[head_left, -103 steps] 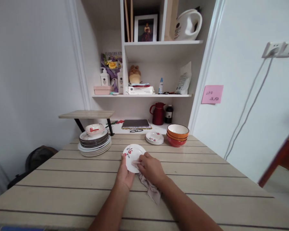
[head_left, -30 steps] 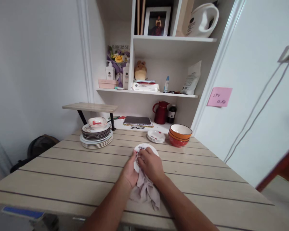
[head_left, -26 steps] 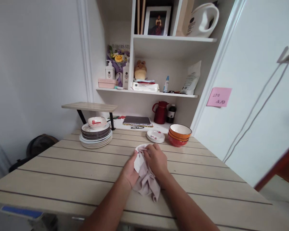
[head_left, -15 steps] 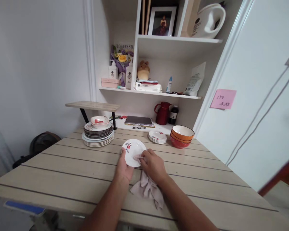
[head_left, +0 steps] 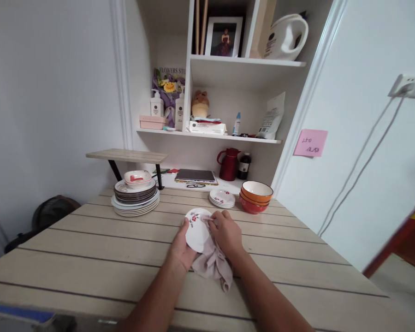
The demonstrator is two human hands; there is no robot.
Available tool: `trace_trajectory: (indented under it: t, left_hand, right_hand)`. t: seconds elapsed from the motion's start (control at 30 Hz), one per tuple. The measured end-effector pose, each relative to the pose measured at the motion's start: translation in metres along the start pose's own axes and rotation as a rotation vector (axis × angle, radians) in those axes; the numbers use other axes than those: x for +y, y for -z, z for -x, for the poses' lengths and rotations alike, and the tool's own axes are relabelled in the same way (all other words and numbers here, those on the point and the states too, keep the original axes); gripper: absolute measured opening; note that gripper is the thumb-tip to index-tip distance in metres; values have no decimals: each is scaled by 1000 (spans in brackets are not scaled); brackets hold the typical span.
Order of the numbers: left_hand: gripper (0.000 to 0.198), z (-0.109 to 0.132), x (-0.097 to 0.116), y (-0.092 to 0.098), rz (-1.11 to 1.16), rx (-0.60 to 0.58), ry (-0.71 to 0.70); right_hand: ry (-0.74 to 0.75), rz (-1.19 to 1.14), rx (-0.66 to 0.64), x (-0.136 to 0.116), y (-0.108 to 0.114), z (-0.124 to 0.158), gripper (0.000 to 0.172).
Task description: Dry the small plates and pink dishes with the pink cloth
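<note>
One floral plate [head_left: 197,235] is tilted over the table [head_left: 124,249], the left hand [head_left: 182,247] partly closed on its rim. One cloth [head_left: 212,266] is pinched in the curled right hand [head_left: 227,233], touching the plate's face. Three nested bowls [head_left: 255,199] (orange above red) stand beyond.

Upper limbs of the person, shown over the worktop [head_left: 90,258]. Left hand [head_left: 182,249]: bare, with a slender, tapering thumb; the other fingers are largely hidden. Right hand [head_left: 227,233]: bare, its broad back and rounded knuckles in view. Left forearm [head_left: 157,299] and right forearm [head_left: 267,295]: likewise bare, smooth in contour, narrowest at the wrist and broadening steadily toward the near edge of the worktop, each continuous with its hand. Nails and finer surface detail are too small to tell.
</note>
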State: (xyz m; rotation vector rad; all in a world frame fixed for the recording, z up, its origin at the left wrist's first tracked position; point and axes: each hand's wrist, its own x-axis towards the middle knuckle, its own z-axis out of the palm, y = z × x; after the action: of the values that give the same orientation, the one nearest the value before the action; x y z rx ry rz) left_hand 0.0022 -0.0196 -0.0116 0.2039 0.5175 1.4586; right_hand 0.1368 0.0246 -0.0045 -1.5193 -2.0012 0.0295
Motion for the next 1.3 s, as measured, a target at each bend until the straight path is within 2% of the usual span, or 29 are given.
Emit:
trace_trajectory:
  t: [0.13,0.23,0.3,0.4,0.5,0.57,0.67,0.77,0.87,0.97,1.1,1.3]
  left_hand:
    - [30,-5,12,6,62,158,-182]
    - [29,-5,18,7,92,188,-248]
    - [33,-4,17,5,75,153,-220]
    - [38,-1,9,2,-15,41,-67]
    - [37,2,-1,0,-98,-46,89]
    - [37,4,-5,-2,-118,-78,140]
    - [36,4,-6,-3,-95,-93,126]
    - [35,2,-1,-2,-40,-19,33]
    - [35,-1,7,0,1,104,-97]
    - [36,-4,12,4,16,116,-161]
    - [38,-4,8,6,-7,22,-81]
    - [35,6,-7,-2,-77,-114,152]
  right_hand:
    - [87,13,-104,-7,-3,7,14]
    - [188,-17,-142,-18,-4,16,13]
    - [256,-34,-155,-25,-4,20,13]
    - [303,-39,-143,-30,-3,21,13]
    - [226,-40,-65,-27,-1,15,15]
    - [147,-37,-11,-21,2,9,17]
    - [39,-14,8,-11,4,3,18]
    - [5,23,-41,-5,4,3,17]
    - [75,33,-100,-9,0,8,15]
    - [177,4,-132,-18,-3,16,14]
    - [275,-20,-153,-30,-4,21,12]
    - [108,-25,-4,-21,4,10,18]
